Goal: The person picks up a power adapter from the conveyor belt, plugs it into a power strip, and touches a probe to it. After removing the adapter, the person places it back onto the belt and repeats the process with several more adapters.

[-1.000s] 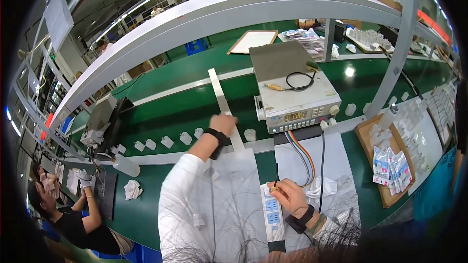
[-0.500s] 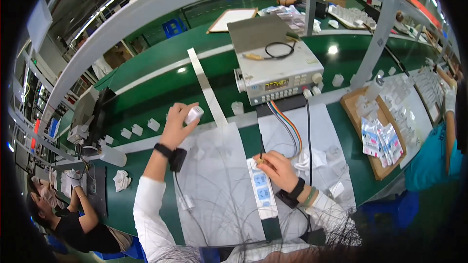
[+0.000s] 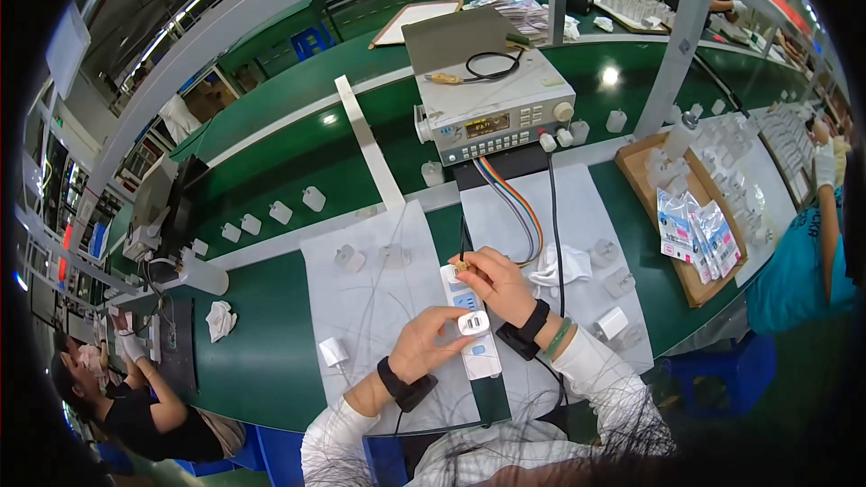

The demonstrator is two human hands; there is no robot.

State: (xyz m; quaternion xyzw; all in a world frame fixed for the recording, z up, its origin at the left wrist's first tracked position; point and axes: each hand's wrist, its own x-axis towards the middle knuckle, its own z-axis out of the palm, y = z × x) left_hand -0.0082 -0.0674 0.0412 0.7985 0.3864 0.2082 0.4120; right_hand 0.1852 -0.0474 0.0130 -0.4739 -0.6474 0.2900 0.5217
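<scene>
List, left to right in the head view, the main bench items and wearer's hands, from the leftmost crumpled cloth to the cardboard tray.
Crumpled white cloth → white adapter → left hand with two-port white charger → right hand → cardboard tray.

Factory assembly floor, seemingly: green conveyor (image 3: 257, 176), bench test instrument (image 3: 492, 108), blurry far workstations.

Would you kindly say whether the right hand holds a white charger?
No, the left hand holds the white charger, while the right hand pinches a gold-coloured connector.
</scene>
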